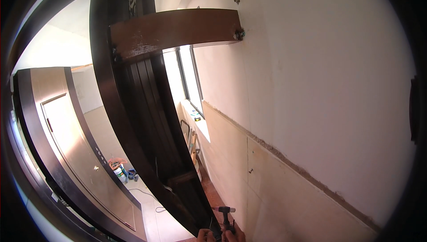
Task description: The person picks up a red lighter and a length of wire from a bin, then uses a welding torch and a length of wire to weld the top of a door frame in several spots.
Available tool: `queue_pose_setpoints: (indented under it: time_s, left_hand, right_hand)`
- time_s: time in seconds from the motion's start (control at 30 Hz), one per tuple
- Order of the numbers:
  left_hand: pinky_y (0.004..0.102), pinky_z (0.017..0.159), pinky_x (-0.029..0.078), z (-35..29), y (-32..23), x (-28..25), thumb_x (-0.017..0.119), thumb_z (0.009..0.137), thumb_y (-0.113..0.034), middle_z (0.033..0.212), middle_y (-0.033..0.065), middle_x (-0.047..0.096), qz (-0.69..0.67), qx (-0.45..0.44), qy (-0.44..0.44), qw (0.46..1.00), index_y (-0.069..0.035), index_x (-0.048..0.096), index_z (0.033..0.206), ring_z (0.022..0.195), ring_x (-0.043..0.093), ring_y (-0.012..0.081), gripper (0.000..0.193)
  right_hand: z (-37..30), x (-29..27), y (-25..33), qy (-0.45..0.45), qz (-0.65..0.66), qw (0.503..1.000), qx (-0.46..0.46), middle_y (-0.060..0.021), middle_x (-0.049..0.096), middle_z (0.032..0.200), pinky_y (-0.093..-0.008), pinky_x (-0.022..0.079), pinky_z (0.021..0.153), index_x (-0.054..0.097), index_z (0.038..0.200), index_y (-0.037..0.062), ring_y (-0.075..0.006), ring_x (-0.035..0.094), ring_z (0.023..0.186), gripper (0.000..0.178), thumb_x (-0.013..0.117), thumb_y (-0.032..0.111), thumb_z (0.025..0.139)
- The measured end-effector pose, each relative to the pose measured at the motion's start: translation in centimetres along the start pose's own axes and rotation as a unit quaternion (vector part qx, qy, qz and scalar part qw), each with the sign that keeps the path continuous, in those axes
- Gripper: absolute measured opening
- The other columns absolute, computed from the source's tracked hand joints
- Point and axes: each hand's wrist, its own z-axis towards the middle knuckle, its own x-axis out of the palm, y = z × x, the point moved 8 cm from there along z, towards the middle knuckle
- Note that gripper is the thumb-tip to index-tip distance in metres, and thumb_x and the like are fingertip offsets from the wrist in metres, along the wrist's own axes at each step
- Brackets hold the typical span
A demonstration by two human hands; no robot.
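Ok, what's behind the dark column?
The column hides what's directly behind it; a window shows past its right edge, a bucket past its left.

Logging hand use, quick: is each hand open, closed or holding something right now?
Left hand: fingers bent beside the dark beam; cannot tell whether it holds anything.
Right hand: closed on a dark T-shaped tool.

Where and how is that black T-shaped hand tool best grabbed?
Probably by the narrow shaft of the black T-shaped hand tool, coming from below: the shaft runs down into the person's right hand, with the wider crosspiece above.
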Motion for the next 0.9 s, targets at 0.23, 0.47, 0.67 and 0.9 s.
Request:
queue_pose_setpoints:
  time_s: [0.23, 0.47, 0.67, 0.9]
  left_hand:
    - [0.0335, 0.062, 0.047, -0.3, -1.9, -0.1, 0.053, 0.113, -0.019, 0.077, 0.0042, 0.055, 0.058, 0.069, -0.028, 0.996, -0.006, 0.058, 0.117, 0.067, 0.052, 0.0149, 0.014]
    - [0.0388, 0.074, 0.050, 0.2, -1.1, -1.1, 0.051, 0.113, -0.019, 0.095, 0.0134, 0.061, 0.125, 0.093, -0.059, 0.986, -0.005, 0.057, 0.118, 0.083, 0.058, 0.0223, 0.016]
    - [0.0388, 0.071, 0.050, -0.3, -1.6, -1.3, 0.053, 0.112, -0.018, 0.089, 0.0113, 0.059, 0.137, 0.096, -0.071, 0.983, -0.008, 0.058, 0.119, 0.077, 0.057, 0.0219, 0.014]
    - [0.0381, 0.070, 0.050, -0.5, -4.1, -1.3, 0.055, 0.111, -0.019, 0.089, 0.0107, 0.061, 0.133, 0.098, -0.079, 0.983, -0.008, 0.060, 0.118, 0.078, 0.058, 0.0210, 0.014]
  right_hand:
    - [-0.7, 0.8, -5.7, 0.008, -0.139, 0.983, -0.119, -0.0048, 0.053, 0.067, -0.0344, 0.042, 0.052, 0.061, 0.105, 0.0026, -0.0175, 0.048, 0.052, 0.027, 0.049, 0.024, 0.116]
    - [-2.2, 1.6, 6.0, -0.139, -0.380, 0.805, -0.434, -0.0107, 0.059, 0.078, -0.0390, 0.047, 0.059, 0.061, 0.114, 0.0005, -0.0220, 0.055, 0.063, 0.017, 0.056, 0.017, 0.112]
    - [-1.5, 1.5, 1.2, -0.035, -0.337, 0.870, -0.357, -0.0242, 0.060, 0.105, -0.0559, 0.048, 0.076, 0.061, 0.119, -0.0016, -0.0419, 0.058, 0.086, 0.021, 0.067, 0.005, 0.101]
    - [0.3, 1.9, -0.3, 0.049, -0.191, 0.970, -0.145, -0.0156, 0.062, 0.087, -0.0436, 0.047, 0.059, 0.060, 0.111, -0.0003, -0.0283, 0.058, 0.068, 0.013, 0.057, 0.012, 0.108]
